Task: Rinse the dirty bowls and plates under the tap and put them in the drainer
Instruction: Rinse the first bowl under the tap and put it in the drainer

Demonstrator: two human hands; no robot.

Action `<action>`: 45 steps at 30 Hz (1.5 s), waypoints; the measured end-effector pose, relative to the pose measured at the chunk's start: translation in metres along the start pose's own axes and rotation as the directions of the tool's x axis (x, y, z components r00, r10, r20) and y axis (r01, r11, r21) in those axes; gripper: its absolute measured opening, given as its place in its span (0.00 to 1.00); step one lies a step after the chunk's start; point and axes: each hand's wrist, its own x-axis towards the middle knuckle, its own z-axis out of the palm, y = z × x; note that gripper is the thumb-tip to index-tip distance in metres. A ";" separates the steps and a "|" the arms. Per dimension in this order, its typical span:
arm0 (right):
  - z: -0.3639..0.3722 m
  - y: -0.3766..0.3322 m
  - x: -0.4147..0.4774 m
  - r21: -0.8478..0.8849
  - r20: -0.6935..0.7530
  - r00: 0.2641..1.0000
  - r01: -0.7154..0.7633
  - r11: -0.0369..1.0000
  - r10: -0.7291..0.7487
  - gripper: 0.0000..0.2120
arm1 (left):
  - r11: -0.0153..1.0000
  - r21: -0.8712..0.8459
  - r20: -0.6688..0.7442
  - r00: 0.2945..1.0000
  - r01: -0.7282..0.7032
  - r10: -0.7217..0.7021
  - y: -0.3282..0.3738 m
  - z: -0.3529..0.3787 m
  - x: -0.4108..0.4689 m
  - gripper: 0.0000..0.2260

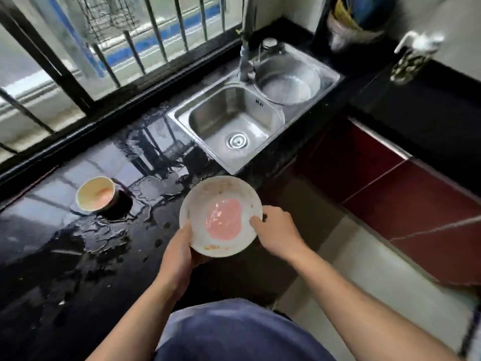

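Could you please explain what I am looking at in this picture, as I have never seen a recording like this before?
There is no machine here. A person wears one wide-angle camera on the head, so you look down over their own arms. Their left hand and right hand grip a dirty white bowl by opposite sides of its rim, and pink liquid pools inside it. The bowl is held near the edge of a wet black counter, where a smaller dirty bowl stands further left. Beyond them is a steel sink with its tap.
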 end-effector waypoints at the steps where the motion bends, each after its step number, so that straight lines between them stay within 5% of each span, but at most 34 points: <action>1: -0.012 0.007 0.005 0.011 -0.011 1.000 -0.009 1.000 0.009 0.11 | 1.000 0.020 0.028 1.000 0.003 -0.004 0.002 0.012 0.005 0.15; 14: -0.137 0.043 0.116 0.076 -0.007 0.992 -0.125 0.989 0.125 0.16 | 0.979 0.206 0.292 0.955 -0.015 -0.047 0.048 0.143 0.116 0.14; 20: -0.196 0.040 0.183 0.277 -0.103 0.970 -0.186 0.943 0.221 0.15 | 0.984 0.179 0.246 0.967 0.024 -0.068 0.087 0.196 0.170 0.16; 24: -0.233 0.032 0.256 0.125 -0.101 0.980 -0.158 0.979 0.171 0.15 | 0.991 0.125 0.127 0.990 0.037 -0.053 0.107 0.221 0.214 0.17; 28: -0.266 -0.008 0.371 -0.199 -0.008 0.999 0.047 0.979 -0.049 0.18 | 0.998 0.026 0.043 0.997 0.065 -0.066 0.129 0.246 0.257 0.22; 34: -0.265 -0.127 0.566 -0.578 0.204 0.916 0.397 0.713 -0.344 0.23 | 0.988 -0.130 -0.294 0.949 0.080 -0.116 0.162 0.290 0.295 0.20; 38: -0.231 -0.182 0.665 -0.779 0.401 0.799 0.555 0.292 -0.448 0.30 | 0.950 -0.313 -0.375 0.918 0.010 -0.133 0.183 0.319 0.315 0.19; 41: -0.214 -0.188 0.704 -0.860 0.459 0.810 0.508 0.047 -0.365 0.37 | 0.922 -0.384 -0.443 0.887 -0.056 -0.131 0.197 0.331 0.328 0.14; 45: -0.220 -0.170 0.717 -0.887 0.446 0.892 0.428 -0.170 -0.080 0.28 | 0.896 -0.437 -0.468 0.871 -0.079 -0.152 0.210 0.334 0.336 0.16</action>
